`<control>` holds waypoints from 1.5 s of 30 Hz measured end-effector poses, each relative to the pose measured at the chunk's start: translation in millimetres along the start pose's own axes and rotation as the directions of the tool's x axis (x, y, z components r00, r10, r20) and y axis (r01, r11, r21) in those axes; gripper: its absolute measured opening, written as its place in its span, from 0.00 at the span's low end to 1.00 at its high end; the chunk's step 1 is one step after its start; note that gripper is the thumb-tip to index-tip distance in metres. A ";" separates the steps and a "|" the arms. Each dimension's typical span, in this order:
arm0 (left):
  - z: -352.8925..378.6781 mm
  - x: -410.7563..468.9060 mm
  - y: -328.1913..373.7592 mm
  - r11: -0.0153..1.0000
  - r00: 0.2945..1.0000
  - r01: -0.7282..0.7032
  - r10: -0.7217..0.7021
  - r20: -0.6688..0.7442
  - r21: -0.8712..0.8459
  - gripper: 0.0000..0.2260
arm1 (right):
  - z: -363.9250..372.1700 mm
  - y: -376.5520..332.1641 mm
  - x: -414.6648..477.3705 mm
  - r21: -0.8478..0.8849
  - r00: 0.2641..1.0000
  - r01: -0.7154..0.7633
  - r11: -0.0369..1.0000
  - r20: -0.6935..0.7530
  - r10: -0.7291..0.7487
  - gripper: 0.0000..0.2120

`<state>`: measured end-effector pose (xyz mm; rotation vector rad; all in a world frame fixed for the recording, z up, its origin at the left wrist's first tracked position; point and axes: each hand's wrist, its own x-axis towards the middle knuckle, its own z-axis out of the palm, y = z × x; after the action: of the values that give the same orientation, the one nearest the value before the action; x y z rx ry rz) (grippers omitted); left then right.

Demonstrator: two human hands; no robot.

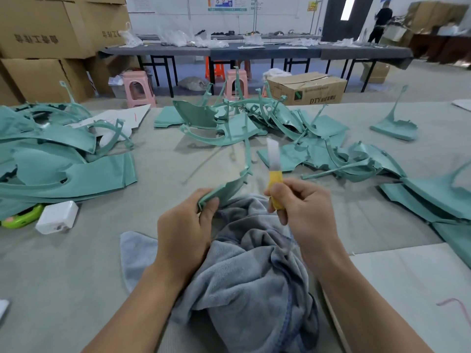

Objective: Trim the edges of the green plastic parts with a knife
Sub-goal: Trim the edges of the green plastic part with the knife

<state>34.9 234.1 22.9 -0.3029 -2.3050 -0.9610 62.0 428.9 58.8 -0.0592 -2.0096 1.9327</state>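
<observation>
My left hand (187, 225) grips the near end of a green plastic part (230, 186), whose thin curved strip rises away from me. My right hand (303, 210) holds a knife (275, 179) by its yellow handle, the pale blade pointing up and blurred, just right of the part. Both hands hover over a grey towel (254, 276) on the table in front of me.
Heaps of green plastic parts lie at the left (58, 154), the middle back (237, 121) and the right (382, 159). A white charger block (57, 217) and a lime green object (23, 217) sit at the left. A white sheet (413, 284) covers the near right.
</observation>
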 end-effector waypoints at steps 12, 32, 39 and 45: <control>11.2 7.7 -12.2 0.965 0.956 0.159 -0.099 0.275 -0.206 0.09 | 32.7 3.2 -33.0 -0.435 0.941 0.298 0.850 0.284 -0.185 0.14; 7.5 8.2 -13.3 0.998 0.997 0.052 -0.054 0.057 0.027 0.23 | 38.2 6.3 -25.2 -0.577 0.937 0.346 0.740 0.172 -0.304 0.11; 7.0 7.5 -12.1 0.999 0.998 0.034 -0.036 0.055 0.028 0.21 | 31.7 4.6 -32.0 -0.545 0.914 0.406 0.734 0.255 -0.315 0.10; 4.0 7.9 -11.1 0.999 0.999 0.006 -0.008 0.034 0.051 0.21 | 18.6 4.4 -14.4 -0.565 0.951 0.260 0.783 0.009 -0.309 0.12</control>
<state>22.2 228.9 19.4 -0.2922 -2.3595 -0.9051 69.4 407.5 51.3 0.0189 -2.3051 1.0883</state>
